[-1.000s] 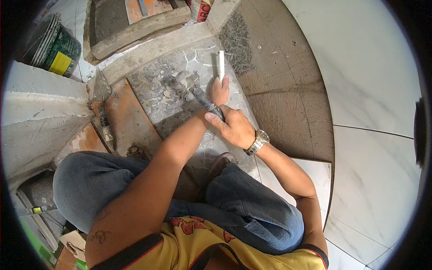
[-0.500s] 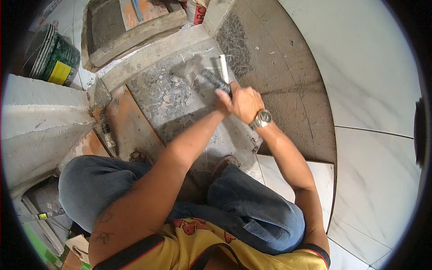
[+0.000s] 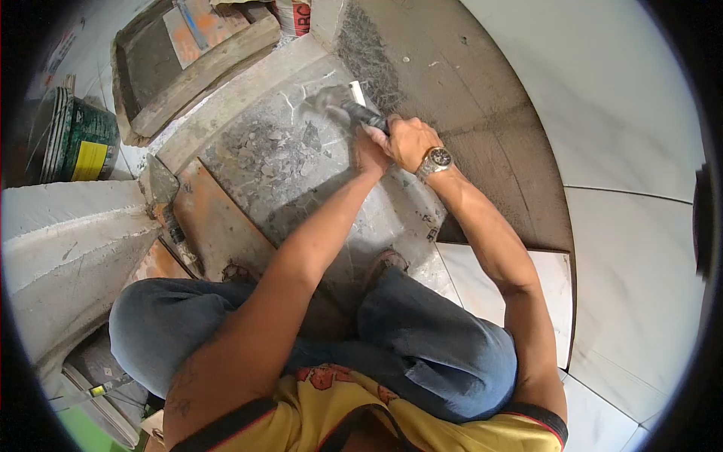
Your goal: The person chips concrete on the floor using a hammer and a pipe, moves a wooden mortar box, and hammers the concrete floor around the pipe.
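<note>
A hammer with a black-wrapped handle has its head blurred by motion, over the grey, broken floor patch. My right hand, with a metal watch on its wrist, is closed around the handle. My left hand is closed beside it at the handle, its fingers partly hidden. Just behind the hammer head, a short white pipe sticks up. Loose chips of rubble lie on the patch to the left of the hammer.
A trowel leans by an orange-stained board on the left. A wooden mortar trough and a green bucket stand farther back. White tiles cover the right. My feet are close to the broken patch.
The view has shifted, so the surroundings sit farther left and higher. Relative to the floor, the hammer head has moved right, closer to the white pipe. Both hands remain on the handle.
</note>
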`<state>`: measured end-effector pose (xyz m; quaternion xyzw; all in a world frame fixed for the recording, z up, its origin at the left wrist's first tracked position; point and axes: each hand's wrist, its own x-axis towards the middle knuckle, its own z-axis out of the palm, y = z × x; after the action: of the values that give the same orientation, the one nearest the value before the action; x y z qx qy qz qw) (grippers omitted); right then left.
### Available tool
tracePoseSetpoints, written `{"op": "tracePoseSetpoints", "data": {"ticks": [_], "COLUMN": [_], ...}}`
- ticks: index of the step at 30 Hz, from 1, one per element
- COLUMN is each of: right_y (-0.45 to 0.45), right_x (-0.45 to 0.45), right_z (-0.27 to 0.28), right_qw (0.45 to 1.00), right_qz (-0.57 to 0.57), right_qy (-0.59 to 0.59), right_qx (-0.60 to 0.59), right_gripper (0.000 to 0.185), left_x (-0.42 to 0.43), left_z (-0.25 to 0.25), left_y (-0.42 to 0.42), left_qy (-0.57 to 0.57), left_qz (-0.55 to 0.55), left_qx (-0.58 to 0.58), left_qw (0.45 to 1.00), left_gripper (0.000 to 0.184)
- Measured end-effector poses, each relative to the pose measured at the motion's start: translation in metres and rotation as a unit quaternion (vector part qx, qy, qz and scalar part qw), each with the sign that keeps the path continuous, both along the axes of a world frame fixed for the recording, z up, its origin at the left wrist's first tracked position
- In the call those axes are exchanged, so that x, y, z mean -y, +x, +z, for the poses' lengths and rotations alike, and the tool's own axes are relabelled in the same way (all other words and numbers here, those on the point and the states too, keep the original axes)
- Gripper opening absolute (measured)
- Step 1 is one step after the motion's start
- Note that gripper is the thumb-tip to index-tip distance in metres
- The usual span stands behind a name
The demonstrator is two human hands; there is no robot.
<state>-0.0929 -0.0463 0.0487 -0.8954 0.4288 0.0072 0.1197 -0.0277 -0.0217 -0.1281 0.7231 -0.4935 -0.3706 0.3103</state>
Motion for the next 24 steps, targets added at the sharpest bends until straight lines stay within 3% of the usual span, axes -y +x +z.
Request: {"op": "tracePoseSetpoints", "data": {"ticks": [3,7,8,10,11,13,15,17,18,20,24], "right_y": [0.018,0.014,0.009,-0.015,-0.019,-0.019,-0.016,-0.012,-0.01,-0.01,-0.012], "right_x": [-0.038,-0.071,-0.069,-0.038,-0.017,-0.014,-0.043,-0.062,-0.063,-0.063,-0.02], "right_z": [0.039,0.059,0.054,0.015,0.002,0.001,0.018,0.021,0.025,0.021,-0.003], "right_qw": [0.998,0.98,0.978,0.993,0.993,0.996,0.993,0.977,0.969,0.973,0.996], "right_qz": [0.039,0.151,0.152,0.074,-0.051,-0.057,-0.068,0.044,0.088,0.092,-0.031], "right_qy": [0.036,-0.064,-0.071,0.028,0.101,0.065,0.075,-0.001,-0.047,-0.053,0.073], "right_qx": [0.022,0.116,0.122,0.087,-0.016,-0.015,0.065,0.21,0.224,0.203,0.049], "right_gripper": [0.064,0.063,0.064,0.065,0.067,0.069,0.068,0.068,0.067,0.065,0.068], "left_x": [-0.005,0.005,0.005,-0.001,0.003,0.004,-0.003,-0.011,-0.015,-0.009,0.005], "left_z": [-0.006,0.017,0.01,-0.017,-0.029,-0.033,-0.023,0.006,0.012,0.012,-0.009], "left_y": [-0.012,-0.031,-0.028,-0.018,-0.018,-0.021,-0.02,-0.017,-0.015,-0.014,-0.011], "left_qy": [-0.025,0.082,0.051,-0.02,-0.02,-0.011,-0.026,-0.022,-0.022,-0.03,-0.064], "left_qz": [0.146,0.313,0.285,0.14,0.077,0.028,0.092,0.184,0.191,0.185,0.135], "left_qx": [-0.006,0.02,-0.001,0.005,0.038,0.072,0.023,-0.039,-0.05,-0.055,-0.03], "left_qw": [0.989,0.946,0.957,0.99,0.996,0.997,0.995,0.982,0.98,0.981,0.988], "left_gripper": [0.036,0.04,0.039,0.037,0.036,0.035,0.034,0.034,0.034,0.033,0.033]}}
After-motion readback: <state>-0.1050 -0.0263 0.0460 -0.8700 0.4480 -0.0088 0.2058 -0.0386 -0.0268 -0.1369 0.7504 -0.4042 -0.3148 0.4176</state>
